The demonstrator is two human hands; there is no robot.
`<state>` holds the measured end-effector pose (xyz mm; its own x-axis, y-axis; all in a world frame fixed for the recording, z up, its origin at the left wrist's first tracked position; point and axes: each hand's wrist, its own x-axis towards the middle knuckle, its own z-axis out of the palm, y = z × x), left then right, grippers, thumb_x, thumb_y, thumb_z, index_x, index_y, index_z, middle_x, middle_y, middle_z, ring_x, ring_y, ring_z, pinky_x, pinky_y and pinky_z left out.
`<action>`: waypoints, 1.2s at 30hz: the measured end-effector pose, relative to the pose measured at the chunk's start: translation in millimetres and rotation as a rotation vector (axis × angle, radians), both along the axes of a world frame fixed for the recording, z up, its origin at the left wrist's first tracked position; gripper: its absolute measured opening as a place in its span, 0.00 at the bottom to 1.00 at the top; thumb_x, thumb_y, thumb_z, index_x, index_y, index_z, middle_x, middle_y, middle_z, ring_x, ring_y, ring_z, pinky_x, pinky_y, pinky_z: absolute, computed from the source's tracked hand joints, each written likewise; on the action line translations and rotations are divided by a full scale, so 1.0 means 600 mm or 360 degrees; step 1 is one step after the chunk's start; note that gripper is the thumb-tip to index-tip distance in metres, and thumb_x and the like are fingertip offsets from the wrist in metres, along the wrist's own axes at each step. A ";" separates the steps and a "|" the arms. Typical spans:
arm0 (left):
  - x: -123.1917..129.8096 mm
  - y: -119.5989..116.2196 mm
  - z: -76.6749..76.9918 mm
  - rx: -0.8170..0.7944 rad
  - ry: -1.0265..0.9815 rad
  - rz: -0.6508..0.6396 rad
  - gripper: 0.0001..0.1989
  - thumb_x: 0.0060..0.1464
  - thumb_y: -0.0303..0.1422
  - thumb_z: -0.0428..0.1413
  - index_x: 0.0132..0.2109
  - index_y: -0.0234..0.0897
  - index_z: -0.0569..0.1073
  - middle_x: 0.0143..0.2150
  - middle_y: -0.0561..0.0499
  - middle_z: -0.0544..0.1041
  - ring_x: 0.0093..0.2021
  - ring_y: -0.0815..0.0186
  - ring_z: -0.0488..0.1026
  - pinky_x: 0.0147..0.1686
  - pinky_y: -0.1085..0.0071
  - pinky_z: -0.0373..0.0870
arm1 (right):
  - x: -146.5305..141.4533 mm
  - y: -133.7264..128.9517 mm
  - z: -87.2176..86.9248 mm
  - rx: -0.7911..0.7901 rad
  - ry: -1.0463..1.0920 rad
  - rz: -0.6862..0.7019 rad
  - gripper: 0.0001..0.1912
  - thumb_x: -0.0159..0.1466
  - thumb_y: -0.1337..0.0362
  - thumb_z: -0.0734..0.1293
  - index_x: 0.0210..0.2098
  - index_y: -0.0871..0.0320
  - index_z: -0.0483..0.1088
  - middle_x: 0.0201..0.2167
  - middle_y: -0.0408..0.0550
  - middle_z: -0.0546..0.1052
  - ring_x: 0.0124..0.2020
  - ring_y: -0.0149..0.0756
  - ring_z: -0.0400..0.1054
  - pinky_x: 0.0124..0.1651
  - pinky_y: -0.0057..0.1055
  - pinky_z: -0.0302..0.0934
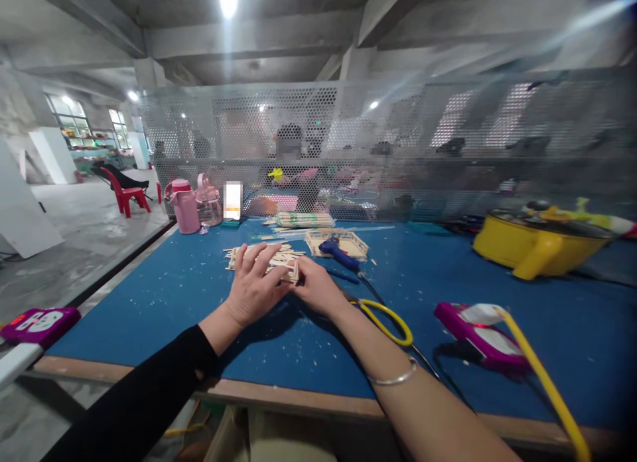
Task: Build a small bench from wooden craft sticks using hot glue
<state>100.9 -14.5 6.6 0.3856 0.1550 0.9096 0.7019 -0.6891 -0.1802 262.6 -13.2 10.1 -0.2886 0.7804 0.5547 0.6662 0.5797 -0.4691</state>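
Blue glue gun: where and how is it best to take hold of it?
Probably by its grip, coming from the near right: the blue glue gun lies across the wooden tray, that end slanting past the tray's near rim.

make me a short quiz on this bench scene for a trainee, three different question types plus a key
1. Multiple choice: which tool lies at the stick tray?
A) a hammer
B) a blue glue gun
C) a pair of scissors

2. True or false: a silver bangle circles the right forearm.

3. Fill the gap: the left hand and right hand meet at a small frame built of wooden ____.

Key: 1. B; 2. True; 3. sticks
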 end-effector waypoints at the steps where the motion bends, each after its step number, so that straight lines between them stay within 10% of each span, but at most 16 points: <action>1: -0.004 0.001 -0.002 -0.0025 0.0007 0.0012 0.11 0.49 0.42 0.53 0.35 0.41 0.73 0.52 0.45 0.68 0.54 0.56 0.58 0.55 0.54 0.47 | 0.000 0.000 0.000 0.0008 -0.0001 0.0010 0.07 0.50 0.72 0.66 0.27 0.58 0.63 0.30 0.45 0.68 0.33 0.35 0.62 0.36 0.30 0.56; 36: -0.009 -0.001 -0.004 -0.0119 0.0026 0.0007 0.05 0.51 0.33 0.53 0.36 0.41 0.73 0.52 0.47 0.69 0.53 0.57 0.60 0.51 0.56 0.57 | -0.010 -0.001 -0.002 0.0036 -0.0039 0.0009 0.01 0.52 0.69 0.64 0.27 0.59 0.65 0.26 0.45 0.68 0.29 0.33 0.61 0.32 0.28 0.56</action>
